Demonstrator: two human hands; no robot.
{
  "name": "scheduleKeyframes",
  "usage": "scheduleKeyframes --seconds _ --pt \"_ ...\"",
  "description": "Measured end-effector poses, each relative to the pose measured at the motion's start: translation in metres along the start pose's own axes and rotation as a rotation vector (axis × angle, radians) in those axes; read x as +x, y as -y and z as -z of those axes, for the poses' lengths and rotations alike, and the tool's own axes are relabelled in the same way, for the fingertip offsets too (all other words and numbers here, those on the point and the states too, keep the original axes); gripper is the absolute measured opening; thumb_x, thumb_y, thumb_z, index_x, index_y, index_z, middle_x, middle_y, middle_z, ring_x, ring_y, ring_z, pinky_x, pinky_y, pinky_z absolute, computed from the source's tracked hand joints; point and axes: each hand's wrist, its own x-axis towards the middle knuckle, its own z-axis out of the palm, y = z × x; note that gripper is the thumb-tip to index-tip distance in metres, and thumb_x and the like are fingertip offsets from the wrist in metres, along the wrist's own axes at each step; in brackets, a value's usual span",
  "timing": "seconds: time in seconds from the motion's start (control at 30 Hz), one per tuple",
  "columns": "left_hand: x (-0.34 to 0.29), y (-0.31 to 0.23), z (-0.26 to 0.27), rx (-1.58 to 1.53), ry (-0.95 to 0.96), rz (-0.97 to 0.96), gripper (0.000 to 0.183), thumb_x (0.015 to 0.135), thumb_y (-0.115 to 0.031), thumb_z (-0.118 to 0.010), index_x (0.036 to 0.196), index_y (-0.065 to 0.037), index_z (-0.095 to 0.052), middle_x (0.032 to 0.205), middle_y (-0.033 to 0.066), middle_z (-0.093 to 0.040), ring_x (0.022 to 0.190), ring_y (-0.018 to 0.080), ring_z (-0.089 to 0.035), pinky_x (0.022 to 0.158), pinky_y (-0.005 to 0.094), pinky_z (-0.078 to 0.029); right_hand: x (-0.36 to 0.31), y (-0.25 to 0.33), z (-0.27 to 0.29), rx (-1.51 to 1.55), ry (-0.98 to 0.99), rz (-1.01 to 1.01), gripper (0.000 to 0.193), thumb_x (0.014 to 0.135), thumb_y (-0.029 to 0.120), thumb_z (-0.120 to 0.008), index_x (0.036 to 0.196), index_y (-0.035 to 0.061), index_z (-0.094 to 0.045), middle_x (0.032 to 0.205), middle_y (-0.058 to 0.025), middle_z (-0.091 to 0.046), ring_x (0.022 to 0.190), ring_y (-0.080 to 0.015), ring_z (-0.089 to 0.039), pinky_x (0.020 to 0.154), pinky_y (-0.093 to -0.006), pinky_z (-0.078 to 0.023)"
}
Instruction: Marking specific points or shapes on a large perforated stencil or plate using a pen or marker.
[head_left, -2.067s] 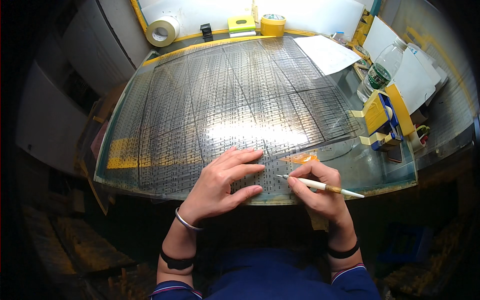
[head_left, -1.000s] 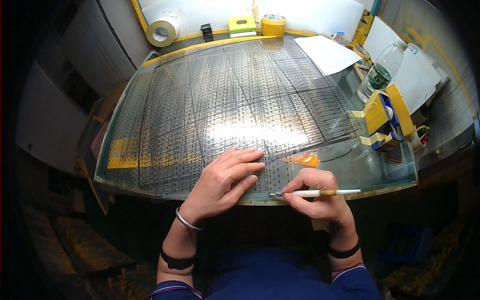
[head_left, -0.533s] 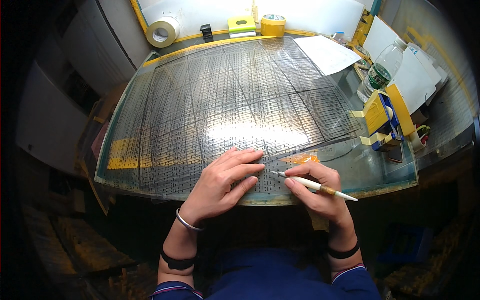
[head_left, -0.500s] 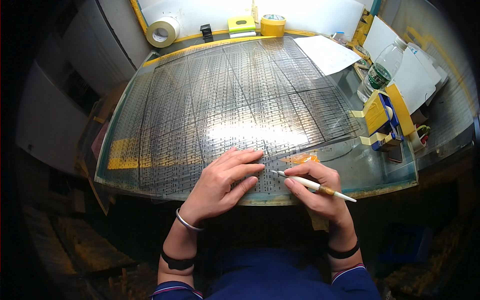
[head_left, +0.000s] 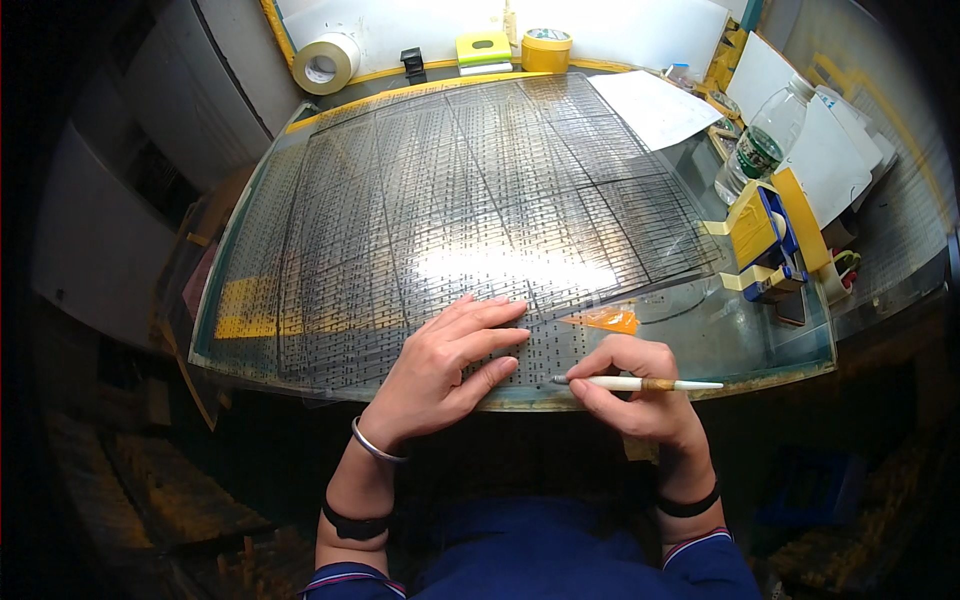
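A large transparent sheet printed with rows of small black marks and dark lines [head_left: 430, 190] lies over the glass tabletop. Flat on its near part rests my left hand [head_left: 455, 355], fingers stretched out, holding nothing. My right hand [head_left: 635, 385] pinches a slim white pen-shaped tool with a brownish band and a metal tip [head_left: 645, 384]. Its tip points left, close to the sheet's near edge; whether it touches the surface I cannot tell. Just beyond my right hand is an orange triangular piece [head_left: 610, 319], seemingly under clear film.
Tape dispensers [head_left: 765, 235] in yellow and blue stand at the right edge, near a clear bottle with a green label [head_left: 765, 145]. White paper [head_left: 660, 108] lies at the back right. Along the back are a tape roll [head_left: 327, 64] and a yellow round tub [head_left: 546, 50].
My right hand has moved slightly nearer to me, with the tool now lying more level. More of the orange piece shows. My left hand stays in place.
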Motion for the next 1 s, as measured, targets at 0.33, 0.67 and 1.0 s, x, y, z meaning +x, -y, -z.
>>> scheduleKeyframes --seconds 0.33,0.67,1.0 --pt "-0.0008 0.0016 -0.0007 0.001 0.000 -0.005 0.031 0.091 -0.024 -0.071 0.116 -0.006 -0.070 0.134 0.0130 -0.063 0.130 0.0301 -0.055 0.114 0.0490 -0.037 0.0014 -0.0013 -0.0091 -0.054 -0.148 -0.010 0.011 0.084 0.006 -0.076 0.092 0.0006 -0.073 0.080 -0.0103 -0.071 0.070 -0.0178 -0.068 0.063 -0.0291 -0.052" --pt "-0.0005 0.0010 0.0001 -0.003 -0.001 -0.011 0.032 0.090 -0.025 -0.072 0.116 -0.006 -0.070 0.134 0.0129 -0.063 0.131 0.0302 -0.055 0.114 0.0491 -0.037 0.0001 -0.0006 -0.0028 -0.019 -0.025 0.009 0.006 0.079 0.005 -0.075 0.082 0.0022 -0.071 0.072 -0.0092 -0.069 0.064 -0.0182 -0.066 0.060 -0.0295 -0.049" --pt "-0.0013 0.0010 0.0004 -0.003 -0.002 -0.005 0.032 0.090 -0.025 -0.072 0.116 -0.006 -0.070 0.134 0.0131 -0.063 0.131 0.0302 -0.055 0.114 0.0492 -0.037 0.0014 0.0009 -0.0045 -0.050 -0.042 0.016 0.009 0.079 0.005 -0.077 0.085 0.0023 -0.072 0.075 -0.0095 -0.070 0.066 -0.0191 -0.067 0.061 -0.0296 -0.050"
